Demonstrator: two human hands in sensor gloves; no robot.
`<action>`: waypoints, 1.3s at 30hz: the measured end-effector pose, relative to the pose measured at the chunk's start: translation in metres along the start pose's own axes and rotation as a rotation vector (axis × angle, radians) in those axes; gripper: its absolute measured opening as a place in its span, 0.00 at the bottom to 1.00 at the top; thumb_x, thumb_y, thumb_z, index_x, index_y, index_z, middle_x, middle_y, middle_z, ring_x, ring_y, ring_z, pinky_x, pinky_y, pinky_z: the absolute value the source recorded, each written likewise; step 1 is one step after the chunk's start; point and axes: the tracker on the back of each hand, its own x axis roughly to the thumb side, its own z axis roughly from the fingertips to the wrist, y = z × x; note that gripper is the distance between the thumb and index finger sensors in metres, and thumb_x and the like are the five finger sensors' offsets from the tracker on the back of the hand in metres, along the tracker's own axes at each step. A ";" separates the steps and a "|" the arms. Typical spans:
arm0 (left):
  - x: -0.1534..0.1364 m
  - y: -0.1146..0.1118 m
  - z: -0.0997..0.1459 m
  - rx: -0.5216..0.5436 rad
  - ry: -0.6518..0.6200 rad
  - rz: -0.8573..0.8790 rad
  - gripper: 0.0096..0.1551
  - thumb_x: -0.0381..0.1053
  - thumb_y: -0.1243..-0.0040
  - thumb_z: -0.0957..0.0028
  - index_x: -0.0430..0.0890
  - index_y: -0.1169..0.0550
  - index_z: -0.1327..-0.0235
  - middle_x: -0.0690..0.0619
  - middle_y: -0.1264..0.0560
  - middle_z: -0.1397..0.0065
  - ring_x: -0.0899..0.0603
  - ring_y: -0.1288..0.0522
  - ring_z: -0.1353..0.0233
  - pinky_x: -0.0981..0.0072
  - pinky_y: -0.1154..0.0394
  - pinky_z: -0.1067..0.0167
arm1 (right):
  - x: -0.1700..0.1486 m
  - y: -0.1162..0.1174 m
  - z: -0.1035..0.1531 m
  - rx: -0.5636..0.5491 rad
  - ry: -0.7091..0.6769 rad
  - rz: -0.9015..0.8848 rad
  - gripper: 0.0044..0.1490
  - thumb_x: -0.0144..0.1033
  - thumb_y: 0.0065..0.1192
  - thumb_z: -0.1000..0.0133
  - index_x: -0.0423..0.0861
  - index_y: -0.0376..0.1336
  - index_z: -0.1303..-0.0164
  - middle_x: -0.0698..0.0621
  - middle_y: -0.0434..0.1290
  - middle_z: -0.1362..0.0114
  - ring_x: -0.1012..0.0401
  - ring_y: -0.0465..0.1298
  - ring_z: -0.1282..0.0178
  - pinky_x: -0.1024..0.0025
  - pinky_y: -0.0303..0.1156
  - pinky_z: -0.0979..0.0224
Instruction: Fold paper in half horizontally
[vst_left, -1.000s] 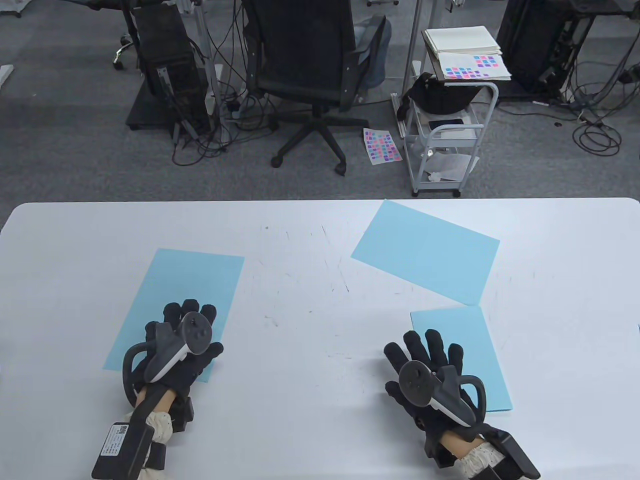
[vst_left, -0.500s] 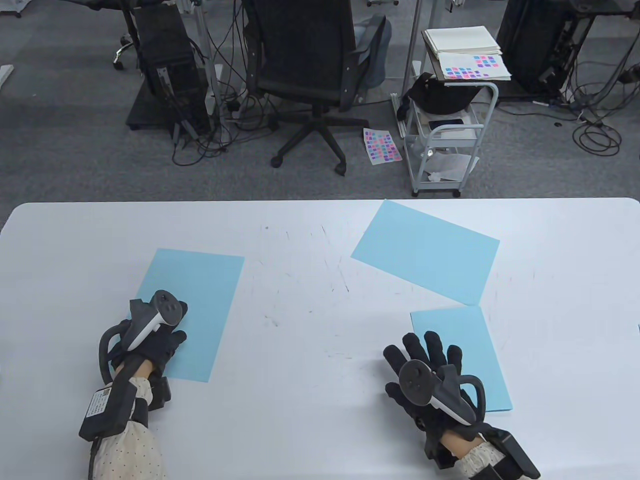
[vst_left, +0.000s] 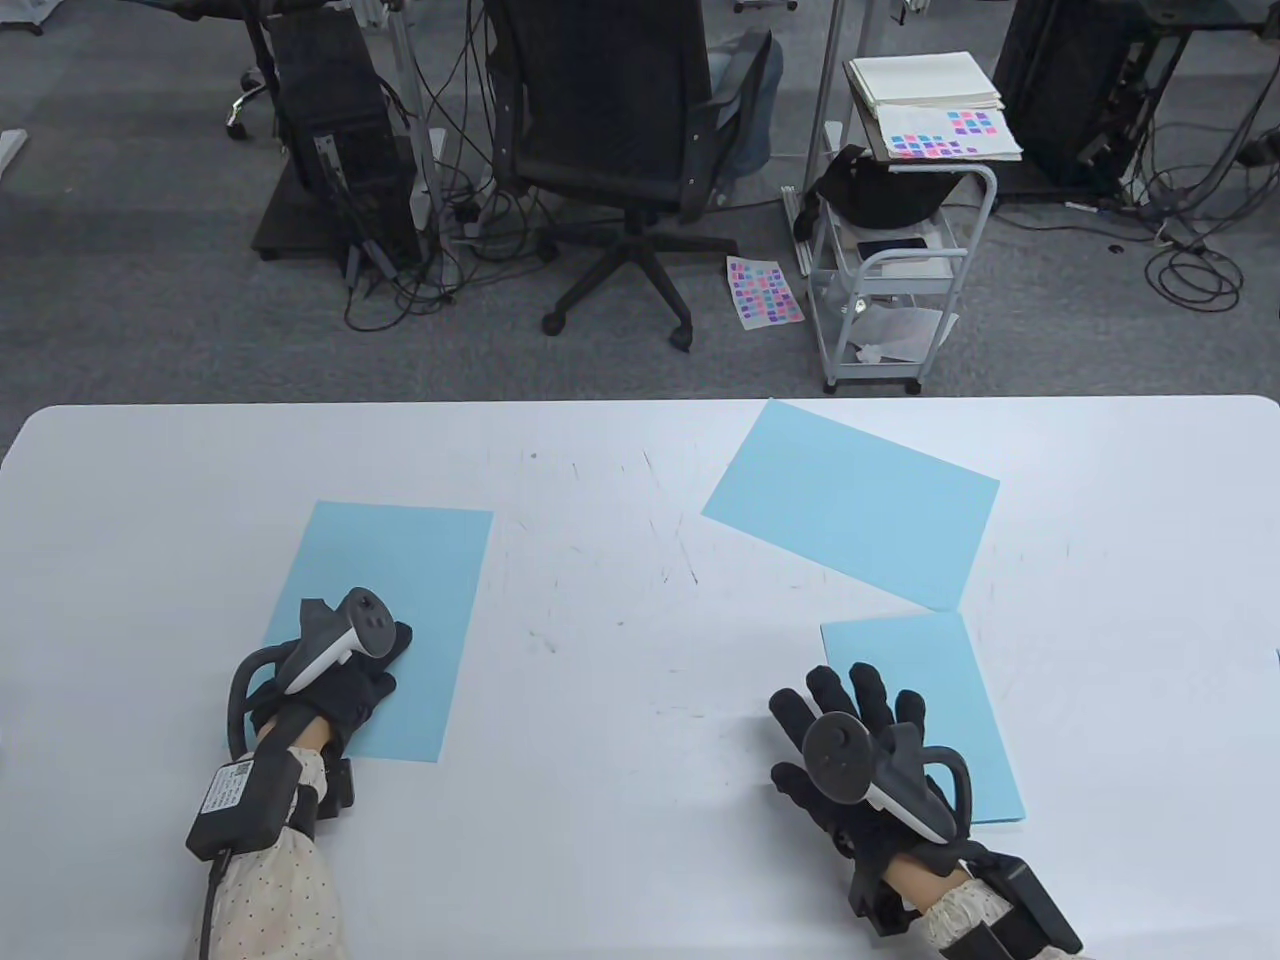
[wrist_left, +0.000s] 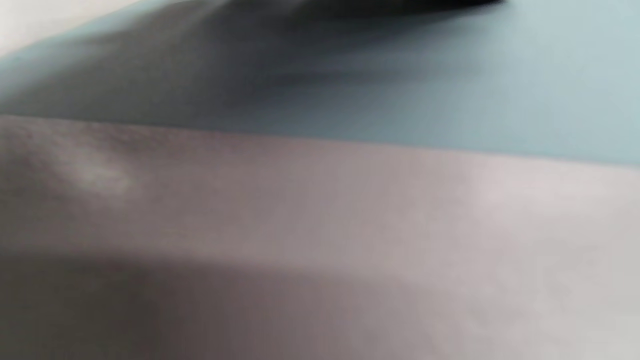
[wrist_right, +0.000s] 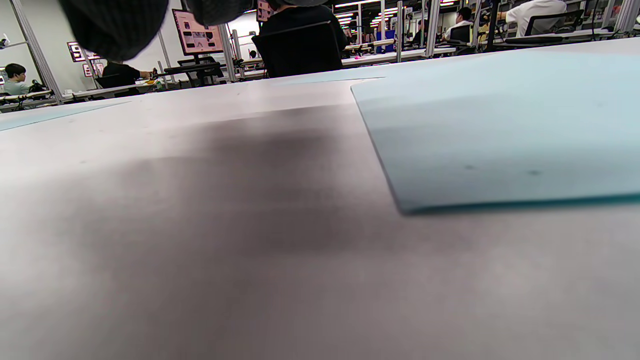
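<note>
Paper: a light blue sheet (vst_left: 400, 590), rectangular, unfolded.
Pose: lay flat, long side running away from the near edge, slightly skewed.
Place: left half of the white bench (vst_left: 600, 700), nearer the near edge than the far one.
Contact: left hand (vst_left: 345, 685) rested on its near left corner.

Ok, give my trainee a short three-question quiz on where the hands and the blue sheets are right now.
1. True or false: the left hand rests on the near end of the left blue sheet.
2. How many blue sheets lie fully in view on the white table? A) two B) three C) four
3. Fill in: the right hand lies with fingers spread, partly over the ____ edge of the near right sheet.

Key:
1. True.
2. B; the third is the angled far sheet.
3. Left.
</note>
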 end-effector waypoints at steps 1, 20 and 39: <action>0.002 -0.001 0.001 0.000 -0.006 0.003 0.35 0.63 0.53 0.56 0.85 0.48 0.37 0.81 0.58 0.20 0.56 0.59 0.13 0.48 0.53 0.13 | 0.000 0.000 0.000 0.000 0.000 0.000 0.46 0.57 0.57 0.50 0.64 0.46 0.21 0.54 0.40 0.11 0.44 0.32 0.14 0.32 0.29 0.22; 0.057 -0.011 0.025 0.063 -0.038 -0.040 0.33 0.64 0.53 0.57 0.83 0.46 0.37 0.77 0.53 0.19 0.52 0.51 0.13 0.48 0.44 0.16 | -0.003 -0.001 -0.001 -0.015 0.016 0.005 0.45 0.57 0.57 0.50 0.64 0.47 0.21 0.54 0.40 0.11 0.44 0.32 0.14 0.32 0.29 0.22; 0.135 -0.022 0.061 0.139 -0.050 -0.045 0.32 0.65 0.50 0.57 0.81 0.40 0.37 0.74 0.46 0.19 0.49 0.44 0.14 0.49 0.41 0.17 | -0.005 -0.001 0.001 -0.025 0.023 0.007 0.45 0.57 0.56 0.50 0.64 0.47 0.21 0.54 0.40 0.11 0.44 0.32 0.14 0.32 0.29 0.22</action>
